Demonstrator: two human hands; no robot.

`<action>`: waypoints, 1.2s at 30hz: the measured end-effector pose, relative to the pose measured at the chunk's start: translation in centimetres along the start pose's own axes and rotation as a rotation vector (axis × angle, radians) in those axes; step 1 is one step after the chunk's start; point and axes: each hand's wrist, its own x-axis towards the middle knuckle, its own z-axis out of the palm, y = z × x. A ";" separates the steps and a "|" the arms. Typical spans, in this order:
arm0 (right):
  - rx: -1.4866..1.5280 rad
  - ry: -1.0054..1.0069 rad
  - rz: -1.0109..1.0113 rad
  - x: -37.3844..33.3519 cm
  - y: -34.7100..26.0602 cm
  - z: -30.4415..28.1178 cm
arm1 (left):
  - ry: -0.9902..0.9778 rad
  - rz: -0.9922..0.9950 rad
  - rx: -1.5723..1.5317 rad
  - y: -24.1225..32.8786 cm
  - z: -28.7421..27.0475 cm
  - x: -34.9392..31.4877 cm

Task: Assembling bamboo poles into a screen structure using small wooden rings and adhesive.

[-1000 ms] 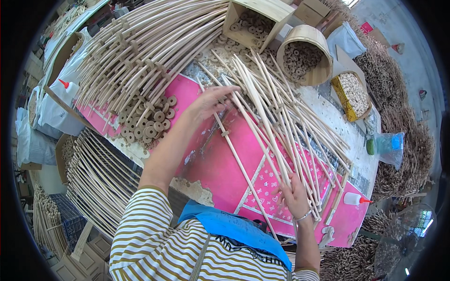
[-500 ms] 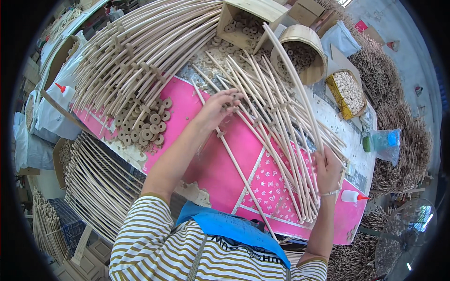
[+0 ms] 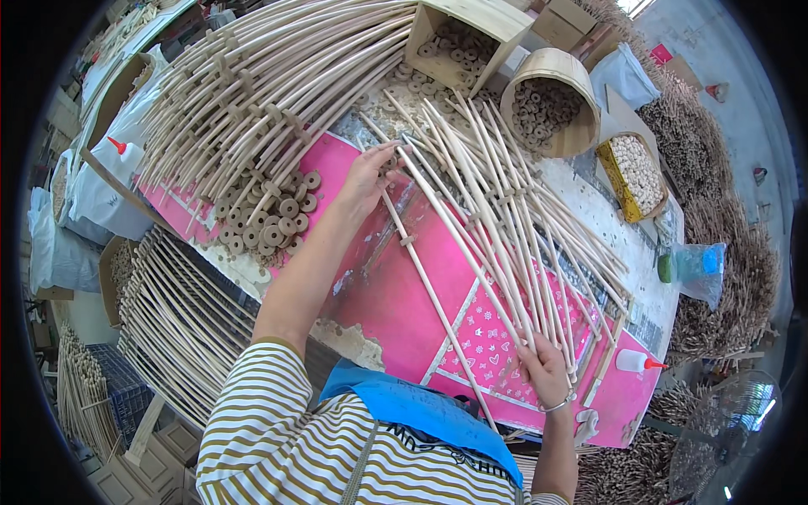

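Observation:
A slim wooden rod (image 3: 461,233) slants across the work table, its lower part in the closed fingers of my right hand (image 3: 545,370). The rod's far tip is at the fingertips of my left hand (image 3: 368,178). That hand is closed on a small brown wooden ring, partly hidden by the fingers; whether the rod's tip is inside the ring I cannot tell. Just right of the held rod lies a bundle of similar rods (image 3: 505,206), some with rings on them. A single rod with one ring (image 3: 408,241) lies left of it on the pink covering (image 3: 379,295).
Loose wooden rings (image 3: 273,227) are heaped at the left, below many stacked ringed rods (image 3: 252,76). A wooden box (image 3: 471,21) and a round tub (image 3: 581,126) hold more rings. A yellow box of pale pieces (image 3: 619,181) and a red-tipped white glue bottle (image 3: 629,360) are at the right.
My right hand has come down and left, swinging the raised rod down until its tip meets my left hand. My left hand has shifted slightly left and up.

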 end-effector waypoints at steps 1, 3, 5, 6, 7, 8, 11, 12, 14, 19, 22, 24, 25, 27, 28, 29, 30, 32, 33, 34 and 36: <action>0.016 0.011 -0.001 -0.1 0.2 0.1 | 0.000 0.020 -0.007 0.0 0.1 0.0; 0.024 0.013 0.002 0.0 0.5 0.3 | 0.011 0.043 0.000 -0.3 0.5 -0.2; 0.031 0.011 0.005 0.0 0.8 0.4 | 0.053 0.062 0.015 -0.3 0.7 -0.4; 0.010 0.015 0.001 0.0 0.9 0.5 | 0.031 0.069 0.007 -0.3 0.7 -0.5; -0.007 0.020 0.002 0.0 1.0 0.6 | 0.008 0.077 -0.003 -0.2 0.8 -0.6; -0.012 0.017 -0.004 0.0 1.1 0.7 | 0.010 0.079 -0.003 -0.1 0.9 -0.7; 0.027 0.040 -0.020 0.3 1.2 1.5 | 0.015 0.089 0.067 -0.3 1.7 -1.1; 0.003 0.057 -0.039 0.5 1.2 1.8 | 0.001 0.060 0.097 -0.5 2.3 -1.4; -0.018 0.077 -0.055 1.2 0.8 2.3 | 0.008 0.005 0.157 -1.3 4.0 -2.3; -0.060 0.200 -0.195 5.5 -1.1 2.0 | -0.176 -0.104 0.227 -4.4 9.8 -5.0; -0.044 0.209 -0.248 7.7 -2.6 0.2 | -0.217 -0.033 0.266 -5.2 10.9 -5.6; -0.368 0.433 -0.386 8.3 -3.6 -1.2 | -0.148 -0.022 0.301 -4.8 9.9 -5.1; -0.634 0.579 -0.458 8.3 -4.1 -1.8 | -0.118 -0.043 0.273 -4.3 9.0 -4.6; -0.657 0.573 -0.435 6.7 -4.6 -2.8 | -0.075 -0.072 0.152 -3.2 6.8 -3.6; -0.612 0.538 -0.371 5.8 -4.6 -2.6 | -0.066 -0.067 0.095 -2.6 5.7 -3.2; -0.501 0.449 -0.421 5.1 -4.3 -2.0 | -0.063 -0.027 0.111 -1.9 4.7 -2.6; -0.441 0.389 -0.375 4.4 -3.9 -1.3 | -0.043 0.012 0.138 -1.4 3.8 -2.2; -0.345 0.280 -0.321 3.0 -2.9 0.4 | -0.026 0.080 0.157 -0.4 2.6 -1.3; -0.309 0.243 -0.311 2.6 -2.3 1.0 | -0.031 0.118 0.179 0.1 2.2 -1.0; -0.268 0.212 -0.277 2.3 -1.8 1.5 | -0.010 0.130 0.212 0.5 1.9 -0.8; -0.300 0.226 -0.301 1.8 -0.8 2.0 | -0.037 0.146 0.212 1.1 1.5 -0.8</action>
